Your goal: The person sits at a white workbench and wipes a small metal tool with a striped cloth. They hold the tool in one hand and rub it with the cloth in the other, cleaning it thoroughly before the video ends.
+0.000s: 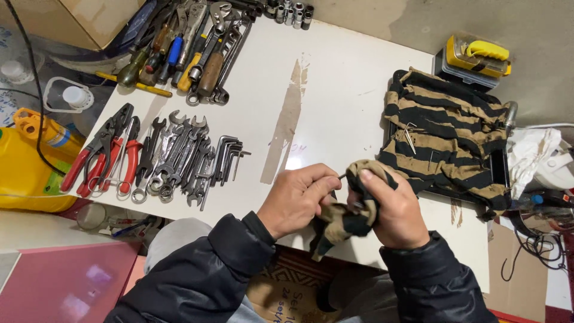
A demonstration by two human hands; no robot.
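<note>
1. I see my left hand [297, 200] closed in a pinch, thumb and fingers gripping one end of a thin dark metal tool [341, 176], most likely a small hex key, though too little of it shows to be sure.
2. My right hand [391, 209] is closed around a bunched end of the striped rag [347, 218], black and tan, which wraps the other end of that tool. Both hands are just above the near edge of the white desk [335, 101].
3. The rest of the striped cloth [445, 134] lies spread to the right over a dark tray, with a small bent metal piece resting on it.
4. To the left, well apart from my hands, lie a row of hex keys [230, 157], a fan of spanners [176, 158] and red-handled pliers [104, 155]; screwdrivers [179, 51] are heaped at the far left corner.
5. I judge the step in hand to be wiping the tool clean inside the rag.
6. The next move, as I read it, calls for a firm left pinch while the right hand draws or twists the cloth along the shaft, without letting the thin tool slip out.
</note>
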